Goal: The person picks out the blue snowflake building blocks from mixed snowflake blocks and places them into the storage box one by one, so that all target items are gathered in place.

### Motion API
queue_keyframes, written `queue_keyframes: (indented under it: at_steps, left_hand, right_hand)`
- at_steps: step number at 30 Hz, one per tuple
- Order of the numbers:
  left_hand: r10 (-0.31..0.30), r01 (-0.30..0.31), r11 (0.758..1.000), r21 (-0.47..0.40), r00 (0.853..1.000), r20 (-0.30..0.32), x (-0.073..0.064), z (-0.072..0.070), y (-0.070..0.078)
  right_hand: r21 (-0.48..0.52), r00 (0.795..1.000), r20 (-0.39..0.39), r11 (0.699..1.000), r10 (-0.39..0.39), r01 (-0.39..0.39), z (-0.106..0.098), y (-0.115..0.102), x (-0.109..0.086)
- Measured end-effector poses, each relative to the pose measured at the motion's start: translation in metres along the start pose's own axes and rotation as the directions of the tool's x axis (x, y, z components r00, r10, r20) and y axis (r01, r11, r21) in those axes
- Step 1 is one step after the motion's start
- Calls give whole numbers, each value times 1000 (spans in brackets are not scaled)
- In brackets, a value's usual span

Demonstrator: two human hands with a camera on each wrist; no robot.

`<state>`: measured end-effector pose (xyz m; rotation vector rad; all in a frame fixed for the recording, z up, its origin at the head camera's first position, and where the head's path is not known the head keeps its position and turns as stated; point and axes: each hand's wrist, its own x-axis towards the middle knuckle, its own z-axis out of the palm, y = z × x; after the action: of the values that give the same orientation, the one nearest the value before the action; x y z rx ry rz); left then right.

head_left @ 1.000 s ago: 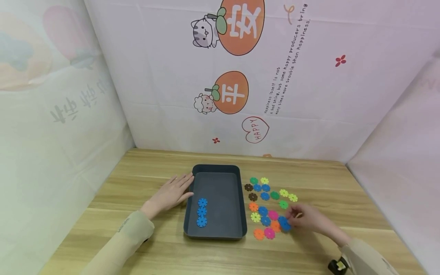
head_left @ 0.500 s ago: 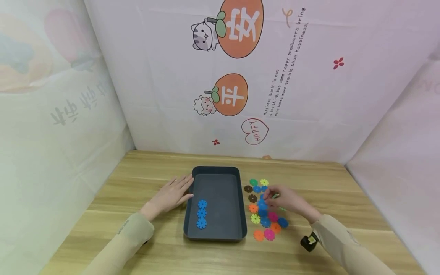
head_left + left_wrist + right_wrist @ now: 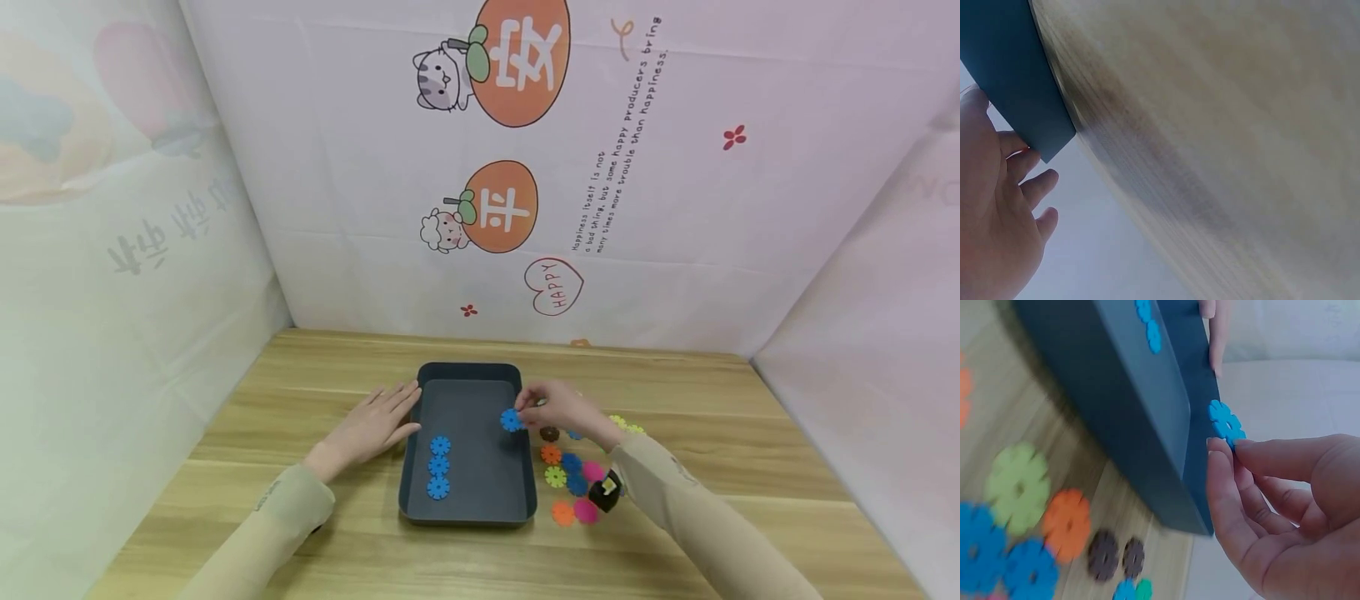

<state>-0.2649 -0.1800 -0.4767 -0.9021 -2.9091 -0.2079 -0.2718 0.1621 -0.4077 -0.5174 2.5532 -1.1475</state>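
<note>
My right hand [image 3: 558,406] pinches a blue notched disc [image 3: 512,420] between thumb and fingertips, just above the right side of a dark grey tray [image 3: 480,508]. The right wrist view shows the same blue disc [image 3: 1227,420] held at its edge. Inside the tray, on the left, three blue discs [image 3: 438,466] lie in a column. My left hand [image 3: 367,429] lies with straight fingers against the tray's left rim, holding nothing. In the left wrist view the fingers [image 3: 1038,187] touch the tray's outer wall [image 3: 1016,69].
Right of the tray, several loose notched discs lie on the wooden table [image 3: 675,550]: orange [image 3: 563,512], pink [image 3: 586,511], yellow [image 3: 555,477], brown [image 3: 550,434] and blue. My right forearm hides some of them. White printed sheeting [image 3: 360,275] walls the table at the back and sides.
My right hand has moved left from the far side of the loose discs to above the tray, picking up a blue disc on the way. The left hand has stayed in place.
</note>
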Motion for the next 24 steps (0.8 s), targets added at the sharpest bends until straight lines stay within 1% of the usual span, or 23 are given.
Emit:
queue_keyframes:
  at_steps: [4, 10, 18, 24]
  left_hand:
    - [-4, 4, 1000, -3, 1000, 4, 0, 1, 0]
    - [-3, 3, 1000, -10, 1000, 5, 0, 1, 1]
    - [0, -1, 1000, -17, 1000, -19, 0, 0, 3]
    - [-7, 7, 1000, -11, 1000, -3, 0, -3, 4]
  right_hand:
    - [30, 1000, 10, 1000, -5, 5, 15, -10, 18]
    - [54, 999, 52, 998, -18, 15, 36, -19, 40]
    - [73, 999, 42, 997, -8, 4, 56, -27, 58]
    - [68, 999, 37, 998, 3, -6, 73, -30, 69]
